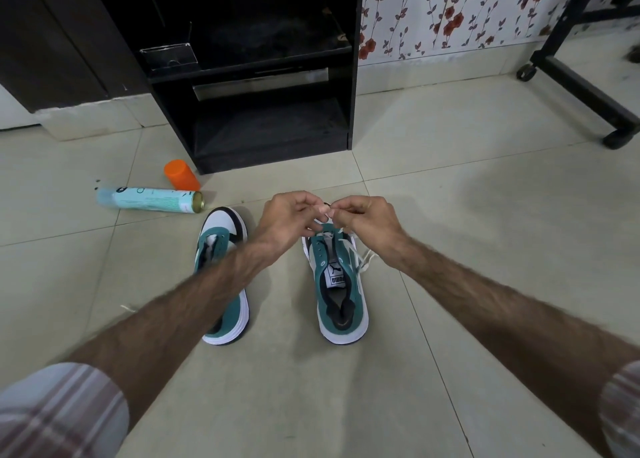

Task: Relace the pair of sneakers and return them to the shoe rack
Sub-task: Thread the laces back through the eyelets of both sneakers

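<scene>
Two teal and white sneakers stand side by side on the tiled floor, toes pointing away from me. The left sneaker (221, 242) has no lace in its eyelets, and my left forearm crosses over it. Over the toe end of the right sneaker (341, 294), my left hand (289, 216) and my right hand (363, 220) meet, both pinching a white lace (363, 258). The lace trails loosely down the shoe's right side. The black shoe rack (263, 76) stands ahead with open shelves.
A light blue spray can (149, 200) lies on the floor left of the sneakers, with its orange cap (181, 175) beside the rack's base. A black wheeled frame (585, 86) stands at the right. A second white lace end (129, 308) shows by my left forearm.
</scene>
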